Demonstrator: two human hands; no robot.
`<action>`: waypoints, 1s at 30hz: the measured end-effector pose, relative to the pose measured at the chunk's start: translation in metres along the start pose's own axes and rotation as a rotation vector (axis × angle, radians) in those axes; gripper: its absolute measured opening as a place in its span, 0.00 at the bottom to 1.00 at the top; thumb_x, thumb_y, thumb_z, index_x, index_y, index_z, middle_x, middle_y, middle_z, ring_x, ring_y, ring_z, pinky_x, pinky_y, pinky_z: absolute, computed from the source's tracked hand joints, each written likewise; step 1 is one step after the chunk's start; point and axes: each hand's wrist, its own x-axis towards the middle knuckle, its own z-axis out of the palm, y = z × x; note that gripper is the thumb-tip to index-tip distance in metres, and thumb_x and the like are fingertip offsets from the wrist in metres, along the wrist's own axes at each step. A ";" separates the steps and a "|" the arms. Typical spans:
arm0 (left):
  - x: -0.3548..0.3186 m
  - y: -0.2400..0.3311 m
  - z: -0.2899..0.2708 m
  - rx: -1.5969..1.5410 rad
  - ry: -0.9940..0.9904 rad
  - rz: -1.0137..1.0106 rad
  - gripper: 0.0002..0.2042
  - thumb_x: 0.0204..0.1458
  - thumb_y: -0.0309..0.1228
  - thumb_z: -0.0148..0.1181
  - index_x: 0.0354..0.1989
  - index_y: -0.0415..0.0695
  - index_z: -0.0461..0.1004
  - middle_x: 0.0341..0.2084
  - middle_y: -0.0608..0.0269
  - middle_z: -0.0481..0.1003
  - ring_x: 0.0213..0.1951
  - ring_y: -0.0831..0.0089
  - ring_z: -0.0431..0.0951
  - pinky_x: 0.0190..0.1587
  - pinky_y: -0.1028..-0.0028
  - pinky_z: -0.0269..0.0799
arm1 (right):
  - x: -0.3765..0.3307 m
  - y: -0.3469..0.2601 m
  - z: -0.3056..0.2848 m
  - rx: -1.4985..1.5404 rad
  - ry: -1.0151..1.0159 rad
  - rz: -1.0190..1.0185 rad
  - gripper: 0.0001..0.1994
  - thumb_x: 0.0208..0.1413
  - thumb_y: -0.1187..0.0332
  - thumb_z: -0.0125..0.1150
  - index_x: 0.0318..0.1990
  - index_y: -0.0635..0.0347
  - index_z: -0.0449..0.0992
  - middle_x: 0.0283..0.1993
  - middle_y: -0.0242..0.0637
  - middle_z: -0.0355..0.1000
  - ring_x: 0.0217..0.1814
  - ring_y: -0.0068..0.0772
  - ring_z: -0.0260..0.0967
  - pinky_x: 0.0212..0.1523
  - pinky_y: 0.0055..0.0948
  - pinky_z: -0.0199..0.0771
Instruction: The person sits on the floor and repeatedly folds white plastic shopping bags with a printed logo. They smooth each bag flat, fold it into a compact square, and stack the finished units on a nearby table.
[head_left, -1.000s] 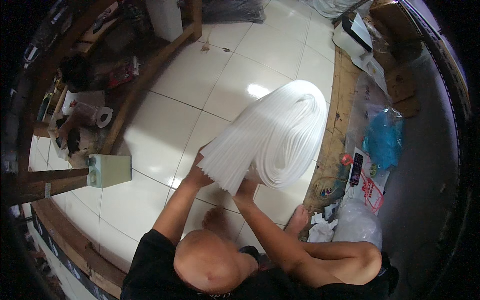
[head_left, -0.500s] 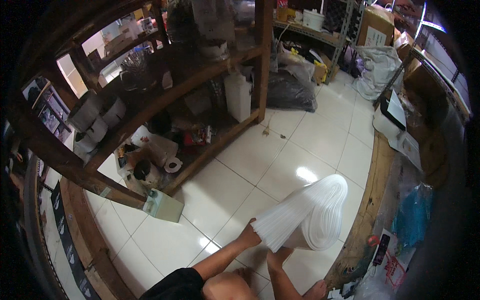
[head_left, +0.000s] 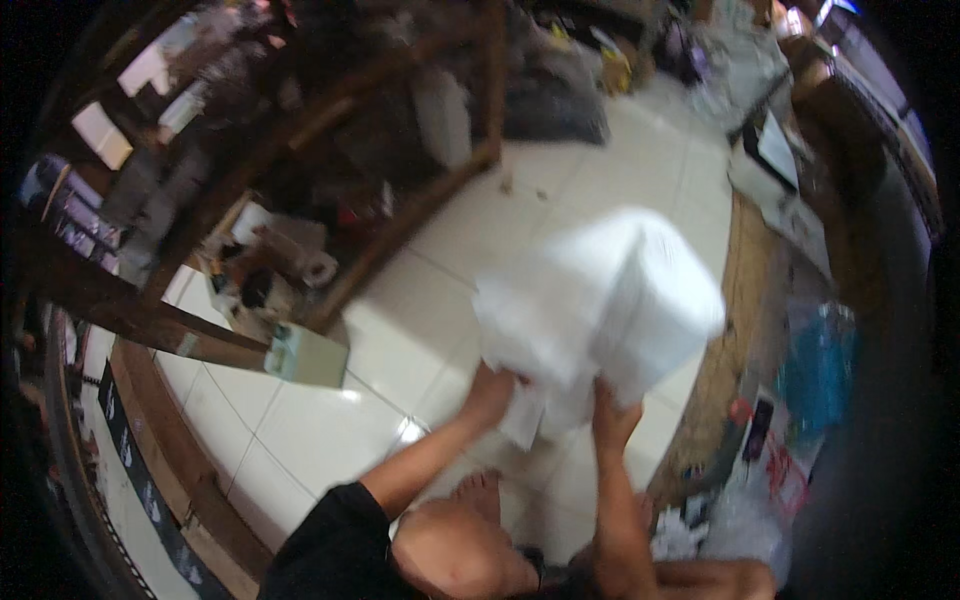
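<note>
A thick folded stack of thin white sheets [head_left: 600,300], soft like packing foam, is held up over the tiled floor. My left hand [head_left: 490,393] grips its lower left edge, where a loose flap hangs down beside the fingers. At the near edge, to the right, my right hand [head_left: 614,415] is closed on the stack with the thumb upward. Motion blurs the sheets, and the fingertips of both hands are partly hidden behind them. My bent knee and bare foot show below the left forearm.
A wooden shelf [head_left: 400,235] holding mixed goods stands to the left, with a pale green jerrycan [head_left: 308,355] at its foot. Along the right runs a wooden board [head_left: 715,400], with a blue plastic-wrapped bundle [head_left: 817,370] and a dark remote-like device [head_left: 759,430] beyond it.
The sheet stack has been lifted away from me, and its folds have spread and turned. Both hands have moved forward with it, the right also rightward. The view has tilted down.
</note>
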 end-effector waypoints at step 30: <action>0.113 -0.060 -0.142 -0.468 -0.073 -0.632 0.07 0.58 0.30 0.55 0.38 0.43 0.65 0.24 0.67 0.64 0.25 0.76 0.65 0.31 0.68 0.72 | 0.076 0.065 0.081 -0.627 -1.298 -0.976 0.14 0.54 0.60 0.64 0.46 0.52 0.75 0.49 0.33 0.69 0.57 0.38 0.65 0.72 0.47 0.53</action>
